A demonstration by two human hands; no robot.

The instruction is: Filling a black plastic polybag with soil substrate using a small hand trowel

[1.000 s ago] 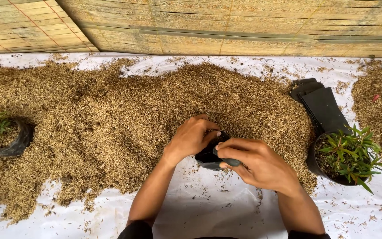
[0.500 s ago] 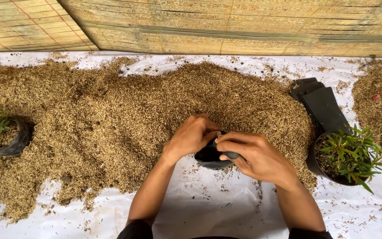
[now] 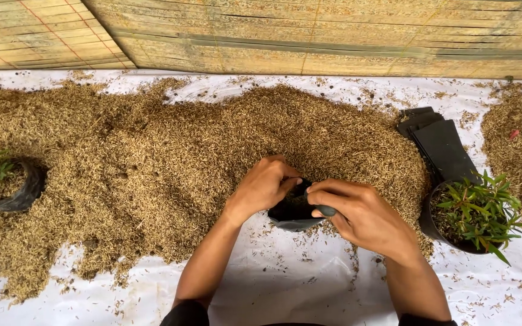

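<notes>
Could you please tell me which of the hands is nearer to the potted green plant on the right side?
Right. The right hand is beside the potted plant; the left hand lies farther off.

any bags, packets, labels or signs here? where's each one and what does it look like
No labels, signs or screens show.
Small black bag: centre, held at its mouth by the left hand and right hand, soft plastic, plain.
Stack of black bags: right of the husk pile, flat, folded.
Black bag with green seedling: right edge, round.
Black bag with small plant: far left, set in the husks.
</notes>
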